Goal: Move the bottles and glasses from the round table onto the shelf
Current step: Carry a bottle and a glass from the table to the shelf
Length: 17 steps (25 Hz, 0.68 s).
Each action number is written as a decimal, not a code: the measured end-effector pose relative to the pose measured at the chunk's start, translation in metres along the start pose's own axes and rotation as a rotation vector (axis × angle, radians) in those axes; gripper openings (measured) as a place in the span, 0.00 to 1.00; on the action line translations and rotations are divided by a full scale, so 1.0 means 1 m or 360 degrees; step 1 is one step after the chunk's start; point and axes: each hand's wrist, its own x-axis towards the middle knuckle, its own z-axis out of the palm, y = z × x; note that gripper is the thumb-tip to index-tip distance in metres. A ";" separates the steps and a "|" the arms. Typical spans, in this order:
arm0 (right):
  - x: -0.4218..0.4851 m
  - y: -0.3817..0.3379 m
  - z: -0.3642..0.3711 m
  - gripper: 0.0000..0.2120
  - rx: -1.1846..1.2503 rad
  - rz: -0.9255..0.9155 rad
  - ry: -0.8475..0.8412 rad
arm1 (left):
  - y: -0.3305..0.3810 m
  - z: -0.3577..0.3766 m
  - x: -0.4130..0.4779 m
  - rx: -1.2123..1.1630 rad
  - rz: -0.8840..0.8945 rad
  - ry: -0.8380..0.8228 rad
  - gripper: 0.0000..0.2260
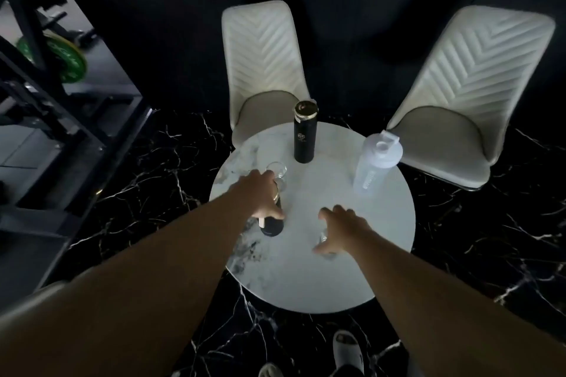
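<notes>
At the round table (321, 278), the left hand (263, 193) clasps a black bottle (271, 228) (lift comes next) while the right hand (340, 231), fingers spread, hovers over a glass (323, 239), not yet gripping.

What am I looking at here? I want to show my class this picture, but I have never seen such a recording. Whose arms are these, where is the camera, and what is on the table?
There is no machine: a person wears one wide-angle camera on the head, looking forward and down, so both arms reach in from below. The round table has a pale marbled top. The left hand is closed over the top of a short black bottle. The right hand is spread open over a small glass, mostly hidden beneath it; whether it touches cannot be told. Another glass stands just beyond the left hand. Farther back stand a tall black bottle and a clear shaker bottle. Two pale chairs face the table.
</notes>
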 end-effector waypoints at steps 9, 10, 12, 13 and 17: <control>0.007 -0.016 -0.005 0.14 -0.0191 -0.0179 -0.0294 | -0.017 -0.012 -0.002 -0.0040 0.0030 0.0083 0.21; 0.008 -0.027 -0.015 0.13 -0.0220 -0.0237 -0.0288 | -0.023 -0.027 -0.008 -0.0042 0.0003 0.0113 0.20; 0.013 -0.051 -0.039 0.13 -0.0235 -0.0397 -0.0224 | -0.038 -0.060 -0.018 -0.0045 -0.0060 0.0196 0.20; 0.016 -0.066 -0.053 0.14 -0.0220 -0.0485 -0.0194 | -0.047 -0.078 -0.025 -0.0044 -0.0092 0.0254 0.20; 0.028 -0.136 -0.108 0.25 -0.0221 -0.0780 -0.0117 | -0.085 -0.145 -0.063 -0.0027 -0.0279 0.0456 0.24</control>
